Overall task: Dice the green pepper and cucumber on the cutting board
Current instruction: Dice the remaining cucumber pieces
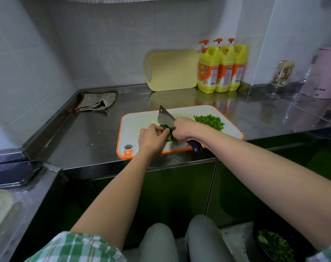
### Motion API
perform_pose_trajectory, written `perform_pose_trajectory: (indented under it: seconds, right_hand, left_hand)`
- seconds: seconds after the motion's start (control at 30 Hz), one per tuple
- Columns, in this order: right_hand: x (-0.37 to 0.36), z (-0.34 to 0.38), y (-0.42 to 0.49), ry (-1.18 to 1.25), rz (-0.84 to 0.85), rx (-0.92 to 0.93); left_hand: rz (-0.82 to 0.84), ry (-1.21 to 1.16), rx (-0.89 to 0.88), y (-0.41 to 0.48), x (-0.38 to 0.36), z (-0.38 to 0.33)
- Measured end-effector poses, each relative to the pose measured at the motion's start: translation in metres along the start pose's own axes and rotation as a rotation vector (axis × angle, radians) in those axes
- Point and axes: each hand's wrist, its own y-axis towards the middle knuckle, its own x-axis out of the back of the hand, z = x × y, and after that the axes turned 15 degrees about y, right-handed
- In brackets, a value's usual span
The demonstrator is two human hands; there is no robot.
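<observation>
Head view: my left hand [151, 138] curls over the cucumber [164, 127], holding it down near the front middle of the board [138, 121]. My right hand [181, 129] wraps tight round the handle of the knife [163, 117], its blade upright and touching the cucumber just beside my left fingertips. I judge the main danger is there: if the round cucumber rolls or my fingers slide under, the edge could catch them. The diced pepper [209, 121] lies heaped at the board's far right, near its rim, so a wide sweep could push bits onto the counter [85, 137]. The board's front edge sits close to the counter's drop. Bare board lies left of and behind the blade; that is my free room.
</observation>
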Motion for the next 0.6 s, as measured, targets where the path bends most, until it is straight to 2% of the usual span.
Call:
perform_pose_trajectory:
  seconds: [0.17, 0.27, 0.4, 0.5, 0.6]
  right_hand:
    - [-0.005, -0.005, 0.007, 0.056, -0.037, -0.004]
    - [-0.006, -0.006, 0.004, 0.041, -0.063, -0.014]
    - [-0.007, -0.012, 0.004, 0.080, -0.098, 0.023]
    - [-0.006, -0.020, 0.006, 0.148, -0.180, 0.082]
    - [-0.004, -0.021, 0.002, 0.194, -0.176, 0.111]
  left_hand:
    - [0.011, 0.181, 0.053, -0.005, 0.006, -0.008]
    - [-0.038, 0.290, 0.092, -0.008, 0.017, 0.000]
    - [-0.003, 0.202, 0.151, -0.010, 0.025, 0.012]
    - [0.028, 0.142, 0.121, -0.008, 0.025, 0.012]
    - [0.038, 0.080, 0.117, -0.009, 0.023, 0.009]
